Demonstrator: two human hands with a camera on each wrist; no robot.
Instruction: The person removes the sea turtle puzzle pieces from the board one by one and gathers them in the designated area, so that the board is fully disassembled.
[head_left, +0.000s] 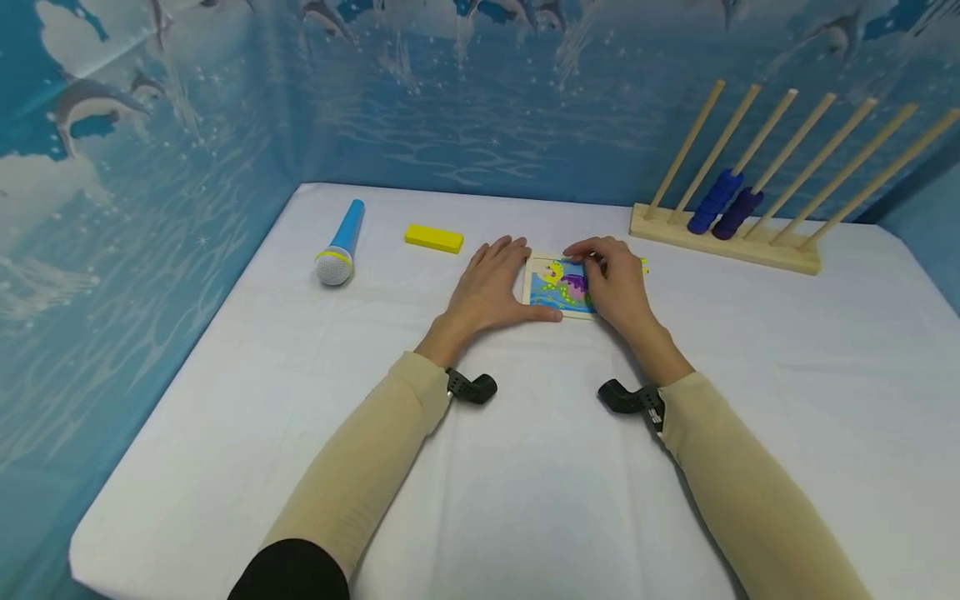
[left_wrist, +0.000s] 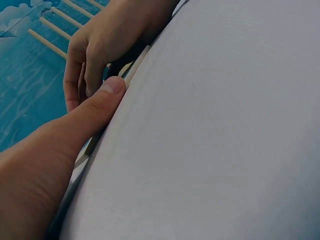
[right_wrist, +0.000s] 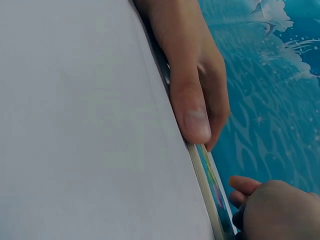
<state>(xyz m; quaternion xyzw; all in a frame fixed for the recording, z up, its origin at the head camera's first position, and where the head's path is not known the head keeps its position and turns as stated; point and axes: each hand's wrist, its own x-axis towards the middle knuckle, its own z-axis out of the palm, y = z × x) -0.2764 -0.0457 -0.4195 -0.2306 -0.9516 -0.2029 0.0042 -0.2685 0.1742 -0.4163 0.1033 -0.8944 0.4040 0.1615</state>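
A small picture puzzle [head_left: 546, 293] in a light wooden frame lies on the table, showing a yellow and purple sea creature on blue. My left hand [head_left: 491, 287] is spread around its left end, fingers straight, the thumb along the near edge. Over the right part bends my right hand [head_left: 621, 287], its fingertips down at the picture; I cannot tell whether they pinch a piece. Past that hand pokes a yellow-green bit [head_left: 645, 265], mostly hidden. In the right wrist view, the left thumb [right_wrist: 197, 122] overlaps the frame's edge.
A blue toy microphone [head_left: 348, 229] and a yellow block [head_left: 434, 238] lie to the left on the white table [head_left: 525, 467]. At the back right stands a wooden peg rack [head_left: 780, 256] with tall rods and blue and purple beads. A blue patterned curtain [head_left: 450, 117] closes off the back.
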